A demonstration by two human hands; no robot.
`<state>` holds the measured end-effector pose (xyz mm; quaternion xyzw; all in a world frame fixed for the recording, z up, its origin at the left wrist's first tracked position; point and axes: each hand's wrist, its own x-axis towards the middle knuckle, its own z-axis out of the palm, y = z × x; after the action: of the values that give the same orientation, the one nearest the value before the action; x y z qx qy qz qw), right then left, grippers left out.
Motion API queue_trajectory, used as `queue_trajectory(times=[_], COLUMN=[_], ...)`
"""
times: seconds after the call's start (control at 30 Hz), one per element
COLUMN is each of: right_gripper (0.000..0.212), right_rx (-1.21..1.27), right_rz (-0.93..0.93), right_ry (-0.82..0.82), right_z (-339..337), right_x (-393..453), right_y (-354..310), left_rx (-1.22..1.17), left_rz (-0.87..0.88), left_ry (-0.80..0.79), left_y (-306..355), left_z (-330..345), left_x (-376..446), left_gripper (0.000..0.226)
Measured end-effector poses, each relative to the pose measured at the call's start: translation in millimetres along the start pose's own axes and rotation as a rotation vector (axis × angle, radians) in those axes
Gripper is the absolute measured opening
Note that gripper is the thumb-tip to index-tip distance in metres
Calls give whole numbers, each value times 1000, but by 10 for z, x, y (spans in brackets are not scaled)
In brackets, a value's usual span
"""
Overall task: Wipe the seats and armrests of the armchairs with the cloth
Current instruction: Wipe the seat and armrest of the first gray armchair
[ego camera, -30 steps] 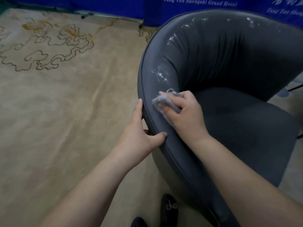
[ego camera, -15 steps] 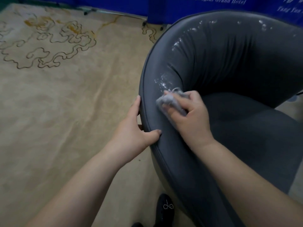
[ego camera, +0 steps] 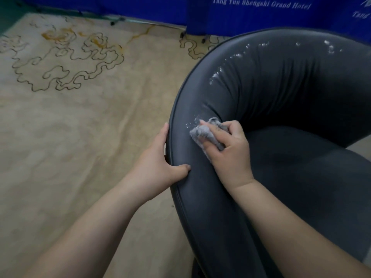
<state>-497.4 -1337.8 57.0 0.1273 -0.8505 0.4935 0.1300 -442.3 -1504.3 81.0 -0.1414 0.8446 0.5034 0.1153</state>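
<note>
The cloth (ego camera: 202, 135), a small grey wad, is pressed against the inner face of the armchair's (ego camera: 281, 93) near armrest (ego camera: 192, 157), just below the padded rim and beside a patch of shiny wet speckles. My right hand (ego camera: 228, 151) has it: the fingers are curled over the wad and bunch it against the leather, the forefinger stretched along its upper edge. Just across the rim from the cloth, my left hand (ego camera: 158, 157) clamps the armrest, fingers laid flat down the outer side and the thumb hooked over onto the top, so the chair is braced while I rub.

I judge that I am in the middle of wiping this armrest, not the seat. More glistening spots run along the rim farther round from the cloth, up toward the backrest, so I take that stretch as not yet done. The seat cushion (ego camera: 301, 161), below and beyond the cloth, looks dull and dry; I cannot tell whether it has been wiped.

The next move, as I see it, calls for sliding the wad along the curve toward those spots with steady pressure, keeping enough fabric under the fingers that bare skin does not drag. The left hand may need to shift along the rim.

Beyond the armrest lies a beige patterned carpet (ego camera: 80, 137), and past the chair a blue banner (ego camera: 261, 15) with white lettering.
</note>
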Motion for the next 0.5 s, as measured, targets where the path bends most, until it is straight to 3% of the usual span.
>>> queue_trajectory(times=[0.07,0.2,0.3,0.4,0.5], right_gripper=[36,39,36,34,37], right_rx=[52,-34,-82,44,39], right_rz=[-2,-233,-95,97,-71], right_ry=[50,-133,-22,100,-19], right_z=[-29,70,107,46,144], right_x=[39,8,241,425,322], right_y=[-17,-98,-8,47,-95], left_rx=[15,42,52,48,58], left_rz=[-12,4,25,27,45], left_ry=[7,20,0,-35,-43], left_y=[32,13,21,37,68], left_z=[-20,-33,-63,-110,-129], left_x=[37,132,200,255,338], left_gripper=[110,109,111,112,115])
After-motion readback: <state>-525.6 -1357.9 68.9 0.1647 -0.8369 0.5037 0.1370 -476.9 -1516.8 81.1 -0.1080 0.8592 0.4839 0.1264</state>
